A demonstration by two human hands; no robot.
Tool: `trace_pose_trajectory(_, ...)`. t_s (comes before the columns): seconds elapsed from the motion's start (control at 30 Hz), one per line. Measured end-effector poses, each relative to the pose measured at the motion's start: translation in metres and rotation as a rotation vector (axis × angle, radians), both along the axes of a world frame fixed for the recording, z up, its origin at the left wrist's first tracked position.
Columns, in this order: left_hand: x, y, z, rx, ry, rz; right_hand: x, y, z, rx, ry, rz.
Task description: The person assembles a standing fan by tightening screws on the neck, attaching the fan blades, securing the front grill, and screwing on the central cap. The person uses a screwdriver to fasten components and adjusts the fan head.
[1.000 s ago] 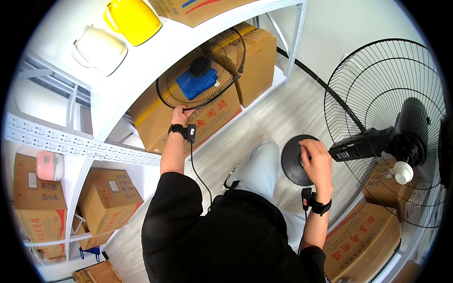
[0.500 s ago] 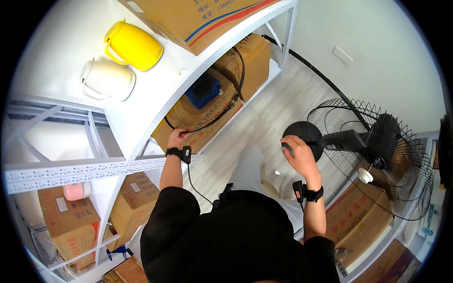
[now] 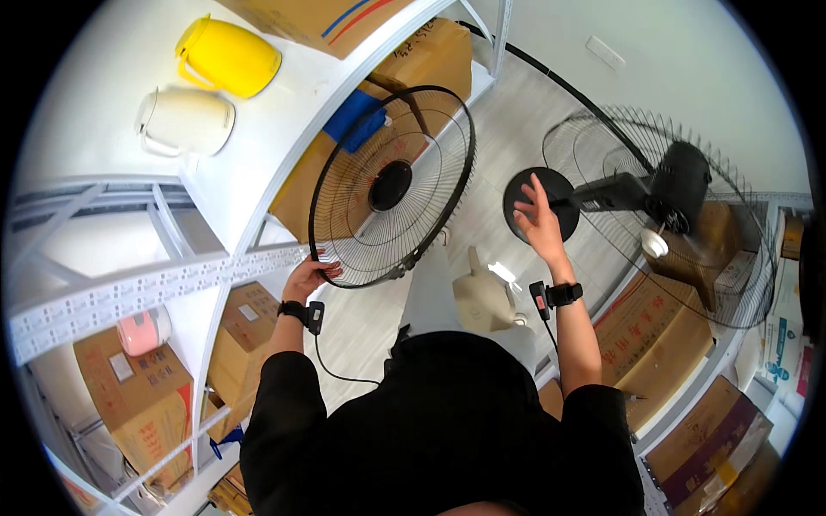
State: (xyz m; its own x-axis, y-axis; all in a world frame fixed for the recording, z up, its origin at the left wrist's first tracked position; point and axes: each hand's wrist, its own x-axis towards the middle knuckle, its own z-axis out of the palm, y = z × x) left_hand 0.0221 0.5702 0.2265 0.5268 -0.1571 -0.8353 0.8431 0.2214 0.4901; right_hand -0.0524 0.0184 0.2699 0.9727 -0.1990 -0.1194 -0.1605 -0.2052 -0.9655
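Observation:
My left hand (image 3: 314,275) grips the lower rim of a round black wire fan grille (image 3: 390,186), which stands tilted in front of the shelf. A solid black disc fills the grille's centre. My right hand (image 3: 540,225), fingers spread and holding nothing visible, is over or near the round black base (image 3: 525,202) of a pedestal fan. The fan's post and motor housing (image 3: 684,181) extend to the right, with the rear wire grille (image 3: 757,249) around them. A white knob-like piece (image 3: 655,243) sits at the fan's centre. No blade is distinct.
On the white shelf (image 3: 267,146) stand a yellow jug (image 3: 232,58) and a cream jug (image 3: 194,123). Cardboard boxes (image 3: 439,60) fill the lower shelves; another box (image 3: 645,344) lies at right. A beige stool-like item (image 3: 483,301) is by my legs. A black cable (image 3: 559,82) follows the wall.
The grille has come out from the shelf toward me and turned more face-on, still in my left hand. My right hand has risen, and its curled fingers have spread; a dark piece at them no longer shows.

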Motion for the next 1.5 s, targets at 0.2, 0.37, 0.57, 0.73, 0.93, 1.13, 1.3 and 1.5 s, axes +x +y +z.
trace_pose_trajectory(0.2, -0.043, -0.013, 0.076, 0.066, -0.001, -0.255, -0.058, -0.028, 0.042, -0.059, -0.183, 0.058)
trace_pose_trajectory(0.37, -0.041, -0.03, 0.118, 0.12, 0.022, -0.452, -0.098, -0.056, 0.036, -0.048, -0.166, 0.13)
trace_pose_trajectory(0.57, -0.009, -0.066, 0.129, 0.151, 0.077, -0.664, -0.157, -0.055, 0.008, 0.254, -0.12, 0.074)
trace_pose_trajectory(0.73, 0.023, -0.115, 0.133, 0.158, 0.096, -0.821, -0.219, -0.047, -0.004, 0.294, -0.159, -0.109)
trace_pose_trajectory(0.93, 0.051, -0.224, 0.126, 0.233, -0.061, -1.053, -0.3, -0.047, -0.015, 0.206, -0.127, -0.412)
trace_pose_trajectory(1.13, 0.067, -0.313, 0.077, -0.157, -0.095, -0.998, -0.355, -0.044, -0.021, 0.161, -0.1, -0.716)
trace_pose_trajectory(1.3, 0.077, -0.357, 0.043, -0.423, -0.232, -0.966, -0.366, -0.044, -0.004, 0.071, -0.123, -0.839)
trace_pose_trajectory(1.5, 0.042, -0.401, 0.092, -0.029, -0.435, -0.921, -0.362, -0.071, 0.028, 0.21, -0.121, -0.904)
